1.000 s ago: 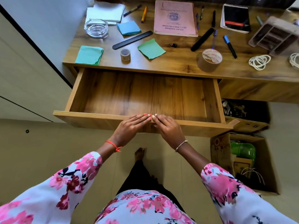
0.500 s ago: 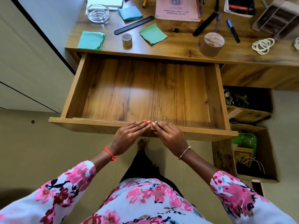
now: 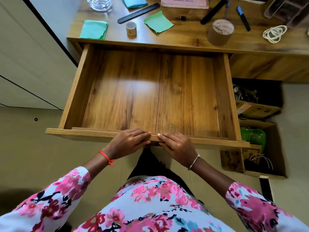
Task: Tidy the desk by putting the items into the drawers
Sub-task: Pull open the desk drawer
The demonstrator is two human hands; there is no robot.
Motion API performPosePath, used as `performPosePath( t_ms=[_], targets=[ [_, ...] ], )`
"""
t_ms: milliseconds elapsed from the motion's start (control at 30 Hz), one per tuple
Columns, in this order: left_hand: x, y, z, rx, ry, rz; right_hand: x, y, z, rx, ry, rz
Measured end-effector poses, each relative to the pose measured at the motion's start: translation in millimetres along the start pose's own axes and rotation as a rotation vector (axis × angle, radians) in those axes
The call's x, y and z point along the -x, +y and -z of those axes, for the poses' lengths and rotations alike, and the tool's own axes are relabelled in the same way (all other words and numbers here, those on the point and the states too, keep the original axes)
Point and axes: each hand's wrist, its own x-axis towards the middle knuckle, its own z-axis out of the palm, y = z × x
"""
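A wide wooden drawer [image 3: 75, 91] stands pulled far out from under the desk [image 3: 184, 41], and only a tiny pin lies inside near its front. My left hand [image 3: 128, 143] and my right hand [image 3: 175, 145] grip the middle of the drawer's front panel side by side, fingers curled over its top edge. On the desk lie green paper squares [image 3: 93, 29], a small tape roll [image 3: 131, 29], a big brown tape roll [image 3: 219, 31], a black ruler [image 3: 138, 12], a blue marker [image 3: 243, 18], white rubber bands [image 3: 274, 33] and a pink booklet [image 3: 184, 2].
A glass ashtray [image 3: 100, 4] sits at the desk's back left and a divided tray [image 3: 287, 9] at the back right. Open cardboard boxes [image 3: 260, 144] with clutter stand on the floor right of the drawer. A white cabinet [image 3: 33, 64] is on the left.
The drawer has slid out much further toward me, with both hands staying on its front panel. The view has tilted down, cutting off the back of the desk.
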Motion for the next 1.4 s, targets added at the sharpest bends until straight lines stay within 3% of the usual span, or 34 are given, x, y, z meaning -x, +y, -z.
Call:
performPosePath(
  t_ms=[333, 733, 1067, 1400],
  targets=[
    [30, 29, -4, 0.073, 0.012, 0.006, 26, -25, 6, -0.071, -0.041, 0.015],
    [46, 51, -5, 0.144, 0.001, 0.069, 37, -38, 17, -0.233, -0.159, -0.096],
    [42, 45, 2, 0.217, -0.103, 0.146, 22, -33, 23, -0.346, -0.239, -0.152],
    [-24, 22, 25, 0.04, -0.157, 0.198, -12, -7, 32, 0.028, -0.106, -0.131]
  ],
)
